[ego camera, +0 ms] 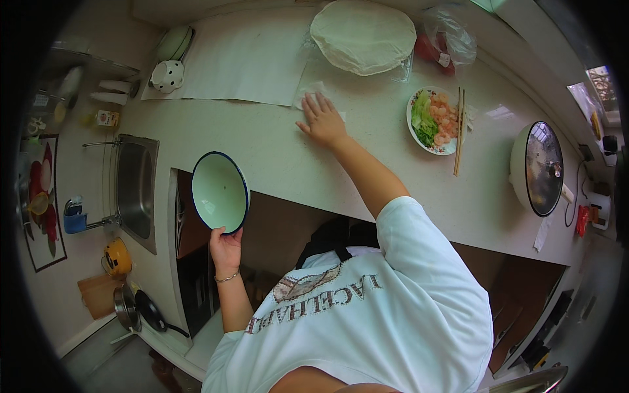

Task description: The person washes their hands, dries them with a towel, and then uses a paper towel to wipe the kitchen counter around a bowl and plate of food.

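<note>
My left hand [226, 249] grips the near rim of a white enamel bowl [218, 191] with a dark blue edge. The bowl is tilted, its inside facing me, just off the counter's front edge; a small dark spot shows inside it. Flat on the pale counter [295, 162], my right hand [323, 120] has its fingers spread over a white tissue [310, 92]. The tissue lies partly under the fingers and palm. To the right of that hand, a patterned plate [432, 148] holds green leaves [423, 118] and peeled shrimp [443, 120], with wooden chopsticks [460, 132] across its right side.
Stacked thin round wrappers [363, 37] lie at the back beside a plastic bag [449, 39]. A lidded electric pot [528, 167] stands right. A white sheet [245, 59] covers the back left, near a white dotted cup [167, 76]. Left are a steel sink [135, 191] and a frying pan [150, 309].
</note>
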Motion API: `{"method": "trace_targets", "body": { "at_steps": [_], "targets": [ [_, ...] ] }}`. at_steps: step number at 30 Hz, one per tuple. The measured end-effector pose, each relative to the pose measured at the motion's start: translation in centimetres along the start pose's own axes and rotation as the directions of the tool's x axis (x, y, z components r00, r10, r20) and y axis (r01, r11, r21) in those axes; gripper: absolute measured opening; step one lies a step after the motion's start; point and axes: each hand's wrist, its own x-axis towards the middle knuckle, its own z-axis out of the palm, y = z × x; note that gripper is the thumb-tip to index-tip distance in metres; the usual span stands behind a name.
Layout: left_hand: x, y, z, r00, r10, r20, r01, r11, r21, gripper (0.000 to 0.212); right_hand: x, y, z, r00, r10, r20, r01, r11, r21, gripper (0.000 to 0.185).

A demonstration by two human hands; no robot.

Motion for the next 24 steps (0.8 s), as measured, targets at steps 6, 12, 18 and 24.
{"method": "trace_targets", "body": {
  "at_steps": [6,12,18,24],
  "targets": [
    [1.4,-1.3,1.3,0.998,0.001,0.069,-0.005,0.998,0.058,0.036,-12.5,-7.6,-2.1,0.860,-0.486,0.156,0.447,0.865,0.229,0.071],
    [5.1,-5.4,9.6,0.964,-0.123,0.234,0.061,0.965,0.255,0.029,-21.1,-2.3,-7.4,0.988,0.084,0.130,-0.094,0.993,0.071,0.071],
    [7.4,-11.1,17.6,0.851,-0.329,0.409,0.162,0.906,0.391,0.020,-35.3,9.1,-12.6,0.769,0.637,-0.061,-0.638,0.757,-0.140,0.073],
    [8.2,-14.5,20.9,0.802,-0.358,0.479,0.169,0.904,0.392,0.022,-42.9,15.4,-13.1,0.396,0.884,-0.251,-0.918,0.389,-0.077,0.068]
  ]
}}
